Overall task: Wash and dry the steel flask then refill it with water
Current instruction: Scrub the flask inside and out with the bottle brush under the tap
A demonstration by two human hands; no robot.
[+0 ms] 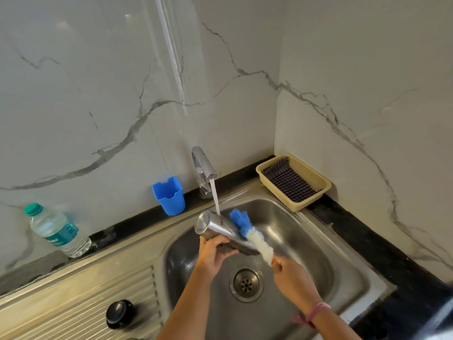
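The steel flask (215,228) lies tilted over the sink (343,261), its base pointing up-left, under the running stream from the tap (202,163). My left hand (213,253) grips the flask from below around its middle. My right hand (291,273) holds the handle end of a bottle brush (250,233) with white and blue bristles. The brush lies along the flask's outer side, blue tip near the water stream. The flask's mouth is hidden behind the brush and my hands.
A black flask cap (120,314) sits on the ribbed drainboard at the left. A blue plastic holder (169,195) stands by the tap. A water bottle (56,230) leans on the wall. A yellow basket (321,185) with a checked cloth (289,180) sits in the corner.
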